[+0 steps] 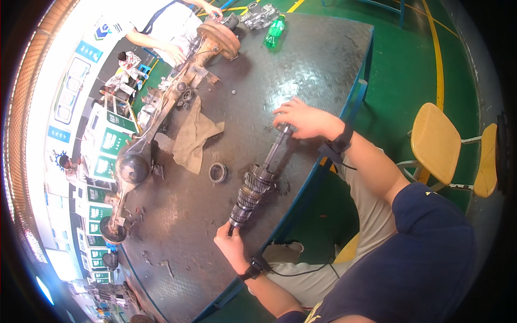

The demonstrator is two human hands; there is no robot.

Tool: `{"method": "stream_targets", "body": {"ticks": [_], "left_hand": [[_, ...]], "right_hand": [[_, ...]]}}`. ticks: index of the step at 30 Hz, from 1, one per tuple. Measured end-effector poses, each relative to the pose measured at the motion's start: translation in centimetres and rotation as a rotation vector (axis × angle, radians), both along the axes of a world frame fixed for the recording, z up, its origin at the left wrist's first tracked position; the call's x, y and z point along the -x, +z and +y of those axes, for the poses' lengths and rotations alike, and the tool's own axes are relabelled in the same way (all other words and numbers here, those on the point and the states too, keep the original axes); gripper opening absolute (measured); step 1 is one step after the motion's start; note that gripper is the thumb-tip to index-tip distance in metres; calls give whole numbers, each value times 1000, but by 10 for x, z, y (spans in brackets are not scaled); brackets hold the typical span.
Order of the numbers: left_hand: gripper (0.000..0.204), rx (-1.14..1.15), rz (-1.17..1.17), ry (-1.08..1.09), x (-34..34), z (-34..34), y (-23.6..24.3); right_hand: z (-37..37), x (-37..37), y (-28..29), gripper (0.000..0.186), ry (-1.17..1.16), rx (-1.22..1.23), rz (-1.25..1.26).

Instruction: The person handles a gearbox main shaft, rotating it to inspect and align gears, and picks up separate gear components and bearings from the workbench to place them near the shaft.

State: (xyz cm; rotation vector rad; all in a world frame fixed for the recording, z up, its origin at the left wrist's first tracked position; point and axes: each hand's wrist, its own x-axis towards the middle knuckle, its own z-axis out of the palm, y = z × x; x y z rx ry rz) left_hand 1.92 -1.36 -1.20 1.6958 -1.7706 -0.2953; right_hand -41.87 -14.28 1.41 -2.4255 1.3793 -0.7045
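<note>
A metal gear shaft assembly [251, 189] lies diagonally near the right edge of the metal table, with several stacked gears and a longer bare splined shaft. My left hand [230, 244] grips its lower, geared end between thumb and fingers. My right hand [299, 118] is closed around the tip of the upper shaft, fingers curled over it. Left of the gears lies a loose metal ring [217, 172], and beyond that a crumpled tan cloth [191, 142]. A small nut [233, 92] rests farther up the table.
A long axle housing [134, 167] with a brake drum [218, 37] runs along the table's left side. A co-worker's hands [172, 53] are at its far end, near a green bottle [274, 31] and a metal casting [258, 16]. Yellow chairs [435, 137] stand right. Other people are seated beyond.
</note>
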Motion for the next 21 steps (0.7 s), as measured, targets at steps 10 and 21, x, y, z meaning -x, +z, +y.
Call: {"method": "stream_targets", "body": {"ticks": [10, 21], "left_hand": [[36, 0, -18, -11, -5, -2, -7], [35, 20, -18, -19, -6, -3, -9]], "right_hand": [[17, -51, -17, 73, 189, 95, -124], [19, -78, -21, 56, 197, 193, -55]]}}
